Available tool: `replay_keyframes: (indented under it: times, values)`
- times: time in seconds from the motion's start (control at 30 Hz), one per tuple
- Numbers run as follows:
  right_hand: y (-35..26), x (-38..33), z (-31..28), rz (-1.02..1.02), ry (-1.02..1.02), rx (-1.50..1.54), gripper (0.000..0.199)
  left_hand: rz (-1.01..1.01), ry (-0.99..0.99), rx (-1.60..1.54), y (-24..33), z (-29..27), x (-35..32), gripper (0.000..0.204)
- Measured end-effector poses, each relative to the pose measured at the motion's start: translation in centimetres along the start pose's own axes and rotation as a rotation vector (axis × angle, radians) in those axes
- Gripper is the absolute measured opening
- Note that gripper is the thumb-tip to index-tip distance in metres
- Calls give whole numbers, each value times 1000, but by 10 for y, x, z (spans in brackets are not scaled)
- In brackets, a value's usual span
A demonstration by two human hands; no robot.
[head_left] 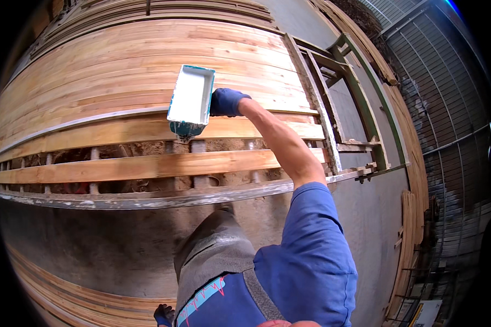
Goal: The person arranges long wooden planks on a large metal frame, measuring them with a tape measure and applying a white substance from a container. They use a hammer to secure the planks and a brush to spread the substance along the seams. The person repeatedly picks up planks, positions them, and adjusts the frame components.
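My right hand (227, 102), in a dark blue glove, grips a rectangular teal container (188, 128) by its right side. White, paint-like material coats the inside, and smears and drips mark its rim and near end. The grip itself is partly hidden behind the glove. Beneath the container lie long wooden boards (131, 76) side by side on a rack. Two boards nearer to me, one of them a separate plank (147, 166), lie across the supports with gaps between. My left hand (164, 314), also gloved, shows only partly at the lower edge beside stacked boards; its fingers are too dark to read.
The rack's white-smeared front rail (147, 200) runs across before me. A green metal frame (365, 103) stands at the rack's right end. More boards are stacked at lower left (93, 291) and along the wire-mesh wall (447, 109) at right.
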State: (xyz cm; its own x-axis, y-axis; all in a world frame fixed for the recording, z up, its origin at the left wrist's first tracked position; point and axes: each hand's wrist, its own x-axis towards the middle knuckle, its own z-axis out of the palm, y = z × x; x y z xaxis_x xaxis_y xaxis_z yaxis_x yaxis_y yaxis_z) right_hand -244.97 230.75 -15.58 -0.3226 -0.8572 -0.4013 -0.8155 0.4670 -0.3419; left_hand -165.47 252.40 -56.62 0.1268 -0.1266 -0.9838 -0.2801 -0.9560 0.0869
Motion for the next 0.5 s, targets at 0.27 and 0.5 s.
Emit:
replay_keyframes:
  times: [0.27, 0.5]
  values:
    - [195, -37, -22, -313, 86, -188, 23, 1162, 228, -230, 112, 162, -197, 39]
    - [385, -83, -52, -284, 92, -115, 29, 2026, 543, 757, 360, 483, -413, 29]
